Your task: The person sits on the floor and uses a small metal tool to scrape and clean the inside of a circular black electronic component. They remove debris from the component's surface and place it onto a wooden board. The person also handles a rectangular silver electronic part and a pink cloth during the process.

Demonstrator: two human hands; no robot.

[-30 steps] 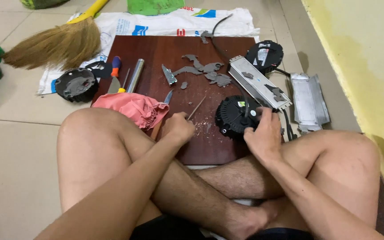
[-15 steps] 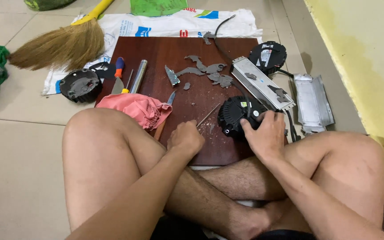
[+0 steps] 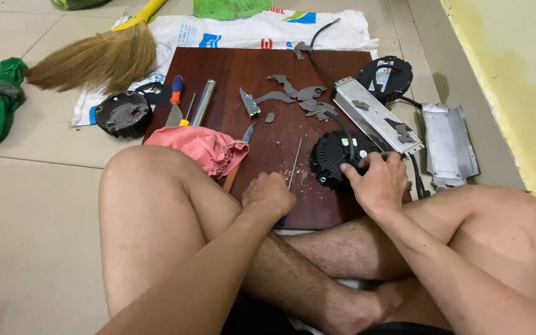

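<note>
I sit cross-legged on a tiled floor at a dark red wooden board (image 3: 243, 68). My left hand (image 3: 269, 195) is a closed fist around a screwdriver (image 3: 294, 162); its thin shaft lies low over the board and points away from me. My right hand (image 3: 376, 180) grips the near right edge of a black round finned housing (image 3: 332, 158), which lies on the board with a black cable coming out of its top. The shaft tip ends just left of the housing.
A pink cloth (image 3: 203, 147) lies against my left knee. On the board lie grey broken pieces (image 3: 299, 99), a metal tube (image 3: 203, 102) and a long grey metal box (image 3: 373, 115). Around it lie two more black housings (image 3: 122, 113) (image 3: 384, 77), a broom (image 3: 97, 59) and a metal cover (image 3: 448, 142).
My left hand with the screwdriver has slid a little towards me and to the right, and the shaft now points more straight away. My right hand stays on the housing.
</note>
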